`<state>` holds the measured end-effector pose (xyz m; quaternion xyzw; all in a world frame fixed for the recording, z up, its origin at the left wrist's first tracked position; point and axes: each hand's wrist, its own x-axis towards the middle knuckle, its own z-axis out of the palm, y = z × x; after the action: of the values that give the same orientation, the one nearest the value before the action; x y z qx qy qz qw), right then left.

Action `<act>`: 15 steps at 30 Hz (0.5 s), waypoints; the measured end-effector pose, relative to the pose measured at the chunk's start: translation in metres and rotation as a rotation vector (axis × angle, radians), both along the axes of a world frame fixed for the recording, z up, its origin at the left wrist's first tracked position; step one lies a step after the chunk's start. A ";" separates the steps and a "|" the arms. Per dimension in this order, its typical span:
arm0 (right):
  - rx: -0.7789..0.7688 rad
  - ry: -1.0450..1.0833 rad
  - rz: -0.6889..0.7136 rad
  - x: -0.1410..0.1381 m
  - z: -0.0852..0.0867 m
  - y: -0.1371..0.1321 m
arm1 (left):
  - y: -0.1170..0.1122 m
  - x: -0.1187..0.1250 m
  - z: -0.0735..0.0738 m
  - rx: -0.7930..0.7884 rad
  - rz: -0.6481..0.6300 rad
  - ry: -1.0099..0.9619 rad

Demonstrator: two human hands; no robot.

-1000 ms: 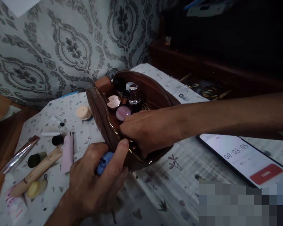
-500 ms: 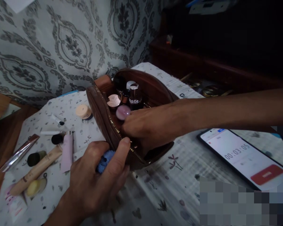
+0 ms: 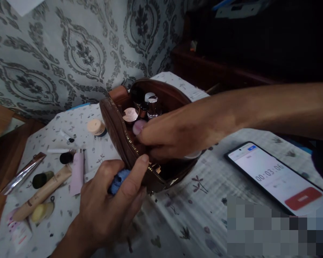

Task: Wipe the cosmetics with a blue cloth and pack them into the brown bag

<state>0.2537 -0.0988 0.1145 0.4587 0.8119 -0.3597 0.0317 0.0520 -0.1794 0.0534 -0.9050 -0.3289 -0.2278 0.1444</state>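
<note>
A brown zip bag (image 3: 114, 132) stands unzipped with cosmetics inside. My left hand (image 3: 110, 197) is curled around a crumpled blue fuzzy cloth (image 3: 118, 181), its thumb and finger against the bag's near rim. Inside the bag is my right hand (image 3: 169, 138), fingers curled downward, fingertips mostly hidden. Its knuckles partly cover a pink rounded item (image 3: 139, 127). Something whitish (image 3: 193, 154) shows below the palm; whether it is gripped is unclear. Behind the hand are a shiny compact (image 3: 130, 114) and a silver-capped bottle (image 3: 153, 106).
On the patterned cloth at left lie a beige tube (image 3: 44, 191), a pink tube (image 3: 77, 172), a silver tube (image 3: 23, 173) and a small jar (image 3: 96, 127). A phone (image 3: 274, 177) showing a running timer lies at right. The patterned wall covering (image 3: 83, 53) rises behind.
My right hand and forearm have risen slightly in the bag, and a whitish thing now shows below the palm. My left hand has barely moved.
</note>
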 end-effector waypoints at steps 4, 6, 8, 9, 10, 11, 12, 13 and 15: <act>0.108 -0.001 0.011 0.007 0.002 0.005 | -0.003 -0.001 -0.001 -0.022 0.006 -0.004; 0.165 -0.053 0.092 0.010 0.000 0.004 | -0.004 -0.001 -0.001 -0.025 0.003 -0.020; 0.238 -0.079 0.123 0.012 0.000 0.000 | -0.004 -0.001 -0.002 -0.024 -0.002 -0.034; 0.268 -0.075 0.127 0.013 0.001 -0.003 | -0.004 -0.001 -0.002 -0.025 -0.005 -0.033; 0.289 -0.058 0.133 0.015 0.001 -0.006 | -0.004 -0.001 -0.002 -0.018 -0.008 -0.033; 0.302 -0.033 0.140 0.017 0.002 -0.009 | -0.004 -0.002 -0.002 -0.012 -0.009 -0.034; 0.308 -0.007 0.151 0.019 0.002 -0.011 | -0.004 -0.002 -0.002 -0.007 -0.008 -0.035; 0.312 0.014 0.169 0.021 0.002 -0.013 | -0.005 -0.002 -0.002 -0.003 -0.005 -0.037; 0.309 0.039 0.207 0.024 -0.001 -0.016 | -0.006 -0.003 -0.003 0.001 0.000 -0.042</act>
<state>0.2777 -0.1148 0.1137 0.3650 0.9008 -0.2344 -0.0180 0.0494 -0.1854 0.0504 -0.9000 -0.3315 -0.2471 0.1380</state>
